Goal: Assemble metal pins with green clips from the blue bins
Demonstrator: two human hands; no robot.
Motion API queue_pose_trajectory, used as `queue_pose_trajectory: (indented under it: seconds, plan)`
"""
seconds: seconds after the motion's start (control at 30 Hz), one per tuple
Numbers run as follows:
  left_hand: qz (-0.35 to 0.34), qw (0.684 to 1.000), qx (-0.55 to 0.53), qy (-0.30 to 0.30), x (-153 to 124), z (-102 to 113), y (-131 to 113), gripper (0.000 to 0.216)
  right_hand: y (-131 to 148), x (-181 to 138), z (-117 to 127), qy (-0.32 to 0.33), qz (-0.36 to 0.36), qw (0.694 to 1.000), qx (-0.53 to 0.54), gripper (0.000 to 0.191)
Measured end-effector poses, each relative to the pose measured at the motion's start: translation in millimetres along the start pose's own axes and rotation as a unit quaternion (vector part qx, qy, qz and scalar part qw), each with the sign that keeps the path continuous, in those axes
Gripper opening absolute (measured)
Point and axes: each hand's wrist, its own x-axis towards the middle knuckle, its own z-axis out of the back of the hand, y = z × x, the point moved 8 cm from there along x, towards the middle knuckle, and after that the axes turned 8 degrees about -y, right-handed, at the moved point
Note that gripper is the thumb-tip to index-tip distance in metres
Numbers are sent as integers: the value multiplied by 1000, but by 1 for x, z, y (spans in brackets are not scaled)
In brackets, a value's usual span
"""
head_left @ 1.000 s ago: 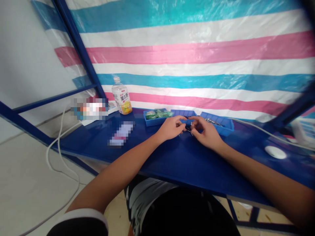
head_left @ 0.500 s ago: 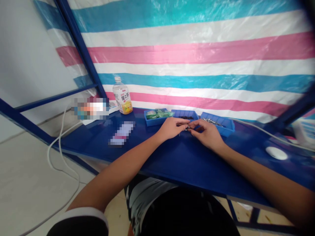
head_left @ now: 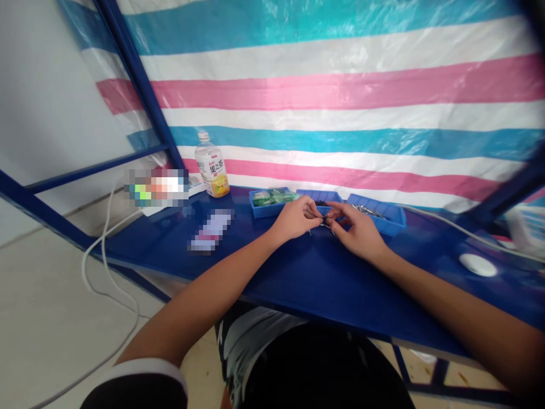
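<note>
Metal piece [head_left: 325, 222], small and glinting, sits between the fingertips of both hands, just above the table [head_left: 298, 272] and just in front of the middle tray [head_left: 318, 193]; its exact shape is too small to tell. Left hand [head_left: 296, 218]: thumb and forefinger [head_left: 315, 214] are pinched together on the piece, the other fingers curled under. Right hand [head_left: 360, 230]: thumb and forefinger [head_left: 337, 211] close on the same piece from the other side, the remaining fingers loosely bent, the heel of the hand near the tabletop. The fingertips of the two hands meet, or nearly meet, at the piece. Both forearms run back across the table's near edge toward the camera.

Three blue trays stand in a row behind the hands. The left tray [head_left: 256, 214] holds green items; the middle one holds small dark items; the right tray [head_left: 390, 227] holds thin metal pieces. Left of the trays a bottle [head_left: 212, 173] with a yellow label stands upright near the table's back edge. Two blurred patches lie further left, one on the tabletop [head_left: 210, 230] and one beside the bottle [head_left: 155, 187]. A white cable [head_left: 91, 284] hangs off the left end of the table. A white round object [head_left: 477, 264] rests at the far right. A striped tarp [head_left: 340, 91] in blue, white and pink closes the back, framed by a blue post [head_left: 136, 85].
</note>
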Motion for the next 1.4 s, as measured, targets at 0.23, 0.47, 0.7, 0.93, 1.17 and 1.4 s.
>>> queue_pose_trajectory:
  seconds: [0.23, 0.47, 0.7, 0.93, 1.17, 1.4]
  plan:
    - [-22, 1000, -14, -12, 2, 1, -1, 28, -2, -1, -9, 54, 15, 996, -64, 22]
    - [-33, 999, -40, 12, 2, -3, -4, 31, -16, -3, -14, 76, -57, 995, -8, 28]
    - [-59, 997, 34, -41, 6, 11, -6, 26, -53, -4, 0, -35, -263, 947, 183, 45]
    - [-51, 996, 29, -63, 9, 18, -5, 21, -58, -5, 15, -39, -250, 963, 88, 43]
    - [-53, 996, 44, -60, 6, 17, -11, 21, -19, -5, -8, 90, 61, 973, -201, 26]
    - [-58, 995, 67, -47, 3, 14, -15, 22, -28, -4, -17, 134, 74, 959, -237, 24]
